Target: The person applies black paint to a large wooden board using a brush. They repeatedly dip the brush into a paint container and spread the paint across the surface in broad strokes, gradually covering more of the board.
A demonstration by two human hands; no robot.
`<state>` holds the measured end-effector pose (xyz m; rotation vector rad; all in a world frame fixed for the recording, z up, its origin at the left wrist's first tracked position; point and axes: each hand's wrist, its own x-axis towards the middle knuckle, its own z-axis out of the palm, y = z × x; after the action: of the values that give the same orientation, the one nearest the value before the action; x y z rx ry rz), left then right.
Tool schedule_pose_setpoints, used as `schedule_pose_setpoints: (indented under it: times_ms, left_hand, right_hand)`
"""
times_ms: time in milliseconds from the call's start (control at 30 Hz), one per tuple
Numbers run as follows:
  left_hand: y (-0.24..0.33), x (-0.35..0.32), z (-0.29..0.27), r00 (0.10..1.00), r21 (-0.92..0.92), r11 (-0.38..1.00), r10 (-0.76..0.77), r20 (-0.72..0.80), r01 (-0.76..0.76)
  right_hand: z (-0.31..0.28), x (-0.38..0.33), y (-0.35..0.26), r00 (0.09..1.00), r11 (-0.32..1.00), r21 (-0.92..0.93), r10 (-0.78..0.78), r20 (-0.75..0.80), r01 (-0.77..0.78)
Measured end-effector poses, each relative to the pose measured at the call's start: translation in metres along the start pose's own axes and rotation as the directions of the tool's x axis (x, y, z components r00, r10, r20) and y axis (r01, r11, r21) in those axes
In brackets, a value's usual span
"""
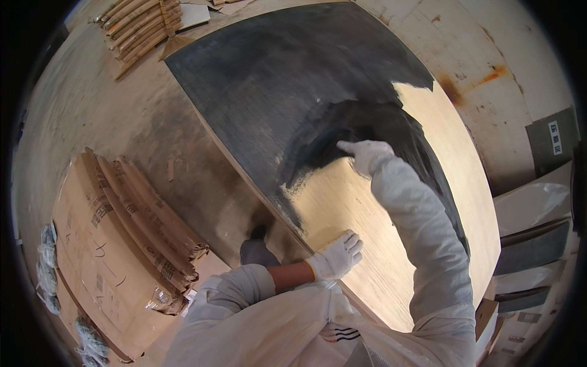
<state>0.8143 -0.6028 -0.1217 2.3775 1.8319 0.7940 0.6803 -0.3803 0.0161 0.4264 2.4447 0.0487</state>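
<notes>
A large plywood sheet [397,244] lies in front of me, its far part coated matt black and its near part bare pale wood. My right hand [365,154], in a white glove, is stretched out over the wet black edge of the coating, fingers closed on something I cannot make out. My left hand [337,255], also gloved, rests flat with fingers apart on the bare wood near the sheet's left edge.
Flattened cardboard boxes [122,232] are stacked on the concrete floor [110,110] to my left. A bundle of wooden strips [140,27] lies at the far left. Grey and white boards [532,244] lean at the right. My dark shoe [255,249] stands beside the sheet's edge.
</notes>
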Motion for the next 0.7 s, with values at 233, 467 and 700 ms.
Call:
schedule_pose_setpoints:
  times_ms: [233,467,700]
  left_hand:
    - [0.004,-0.003,0.014,0.993,0.022,0.999,-0.04,-0.11,0.043]
    - [0.003,-0.005,0.016,0.999,0.104,0.994,-0.034,-0.021,0.036]
    - [0.003,-0.003,0.008,0.999,0.099,0.994,-0.04,-0.024,0.042]
  right_hand:
    - [-0.046,0.077,0.019,0.991,0.996,-0.02,0.08,-0.108,-0.083]
    - [-0.048,0.033,-0.03,0.967,0.96,-0.138,-0.25,-0.038,0.243]
    - [-0.036,-0.016,-0.076,0.965,0.917,-0.303,-0.236,0.111,0.259]
